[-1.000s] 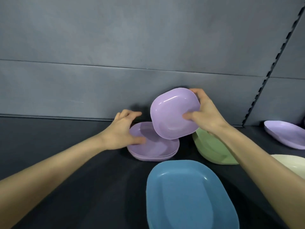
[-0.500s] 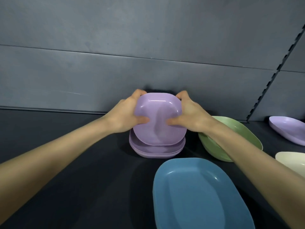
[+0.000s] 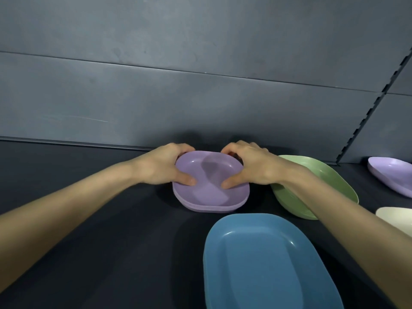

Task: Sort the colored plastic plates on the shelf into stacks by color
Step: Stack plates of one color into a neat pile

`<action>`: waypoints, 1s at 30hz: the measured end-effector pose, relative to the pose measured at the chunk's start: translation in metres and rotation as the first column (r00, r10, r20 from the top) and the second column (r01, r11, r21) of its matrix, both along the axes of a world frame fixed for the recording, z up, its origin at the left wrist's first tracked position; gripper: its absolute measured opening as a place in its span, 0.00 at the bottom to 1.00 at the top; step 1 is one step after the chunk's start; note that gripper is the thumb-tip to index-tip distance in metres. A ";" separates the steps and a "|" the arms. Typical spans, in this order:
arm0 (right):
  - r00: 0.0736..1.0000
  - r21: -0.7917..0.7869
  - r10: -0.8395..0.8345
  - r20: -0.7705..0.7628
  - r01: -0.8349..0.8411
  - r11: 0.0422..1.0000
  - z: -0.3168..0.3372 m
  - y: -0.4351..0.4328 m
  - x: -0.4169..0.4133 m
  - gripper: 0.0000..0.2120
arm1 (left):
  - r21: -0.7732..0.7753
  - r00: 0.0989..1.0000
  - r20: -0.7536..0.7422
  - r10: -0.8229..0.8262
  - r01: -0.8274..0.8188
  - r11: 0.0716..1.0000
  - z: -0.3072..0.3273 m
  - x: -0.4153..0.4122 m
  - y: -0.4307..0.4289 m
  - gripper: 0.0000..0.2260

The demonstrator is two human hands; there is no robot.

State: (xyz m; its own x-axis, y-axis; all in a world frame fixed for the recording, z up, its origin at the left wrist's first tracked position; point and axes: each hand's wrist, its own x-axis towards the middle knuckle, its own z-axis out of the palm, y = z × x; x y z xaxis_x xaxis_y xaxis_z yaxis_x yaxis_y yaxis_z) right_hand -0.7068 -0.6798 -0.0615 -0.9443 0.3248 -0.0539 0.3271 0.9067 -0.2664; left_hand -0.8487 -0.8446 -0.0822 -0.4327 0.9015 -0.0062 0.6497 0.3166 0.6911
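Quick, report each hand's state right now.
Left hand: closed, gripping the top purple plate at its left rim.
Right hand: closed, gripping the same plate's right rim.

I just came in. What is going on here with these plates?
A person is sorting plates by colour on a shelf. The left hand and the right hand both grip the top purple plate, which sits on the purple stack by the back wall. A green stack stands to its right and a blue plate lies in front. A second purple plate and a cream plate lie at the far right.
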 end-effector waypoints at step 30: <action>0.879 0.244 -0.156 -0.450 0.289 0.926 0.102 0.021 0.209 0.21 | 0.230 0.705 -0.706 0.060 0.147 0.962 0.101 0.183 0.039 0.25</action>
State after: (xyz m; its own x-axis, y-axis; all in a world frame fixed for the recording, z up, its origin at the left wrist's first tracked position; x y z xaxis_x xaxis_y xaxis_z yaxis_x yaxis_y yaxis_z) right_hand -0.4981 -0.6586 0.0407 -0.7569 0.4662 0.4581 0.4486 0.8802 -0.1546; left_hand -0.6652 -0.8056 0.0188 -0.1767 0.8428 0.5083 0.9841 0.1600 0.0768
